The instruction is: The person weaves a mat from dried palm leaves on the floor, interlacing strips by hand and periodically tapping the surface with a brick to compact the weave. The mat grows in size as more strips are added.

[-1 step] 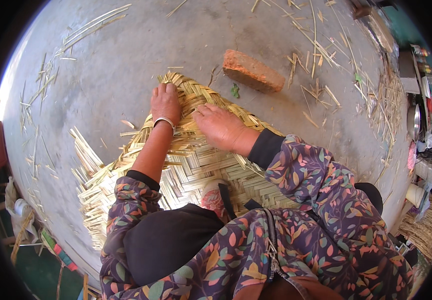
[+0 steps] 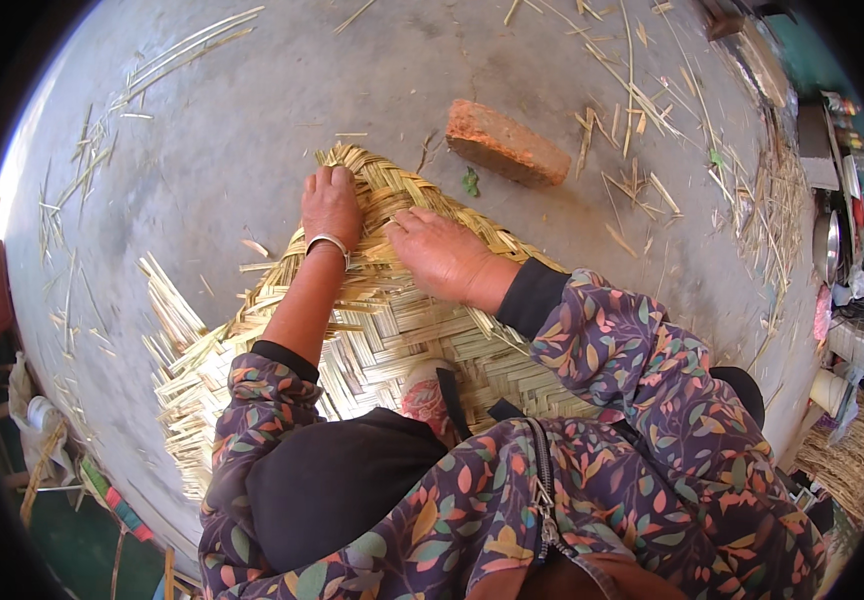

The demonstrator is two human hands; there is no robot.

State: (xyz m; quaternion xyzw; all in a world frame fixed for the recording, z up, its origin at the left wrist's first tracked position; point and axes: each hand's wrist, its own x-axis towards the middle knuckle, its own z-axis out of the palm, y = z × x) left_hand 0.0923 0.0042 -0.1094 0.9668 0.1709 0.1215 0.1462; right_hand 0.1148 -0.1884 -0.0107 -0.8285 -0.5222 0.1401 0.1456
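A woven mat [image 2: 402,340] of pale bamboo strips lies on the grey concrete floor, its loose ends fanning out at the lower left. My left hand [image 2: 330,205], with a silver bangle on the wrist, presses on the mat's far corner with its fingers curled over the weave. Just to its right, my right hand [image 2: 442,252] rests on the mat, its fingertips working at the strips beside the left hand. My foot in a sandal [image 2: 427,395] stands on the mat's near part. My floral sleeves cover the near edge.
A red brick [image 2: 507,145] lies on the floor just beyond the mat. Loose bamboo strips [image 2: 642,100] are scattered at the far right and along the left. Pots and clutter [image 2: 832,240] line the right edge, with a straw pile [image 2: 857,455] below them.
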